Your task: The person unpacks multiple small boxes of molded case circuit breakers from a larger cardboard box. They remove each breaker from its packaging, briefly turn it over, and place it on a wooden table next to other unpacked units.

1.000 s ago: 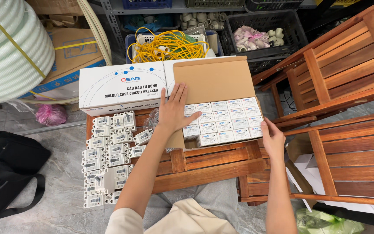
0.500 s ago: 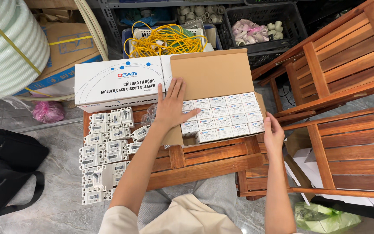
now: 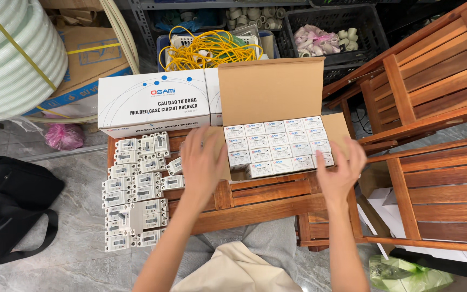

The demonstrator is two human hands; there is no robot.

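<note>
An open cardboard box [image 3: 270,92] sits on a low wooden slatted table [image 3: 266,197], its lid flap up, filled with rows of small white cartons [image 3: 277,145]. My left hand [image 3: 204,161] lies flat with spread fingers against the box's left side flap. At the box's right front corner my right hand [image 3: 340,172] has its fingers apart and holds nothing. Several loose white circuit breakers [image 3: 136,189] are laid out in rows left of my left hand.
A closed white box [image 3: 152,103] stands behind the breakers. Wooden chairs [image 3: 433,97] crowd the right. A black bag [image 3: 9,205] lies on the floor at left, a coil of white hose [image 3: 12,54] above it. Crates with yellow cable [image 3: 206,46] and fittings stand behind.
My left hand slid from the top of the cartons back to the box's left flap. My right hand rose slightly at the right front corner.
</note>
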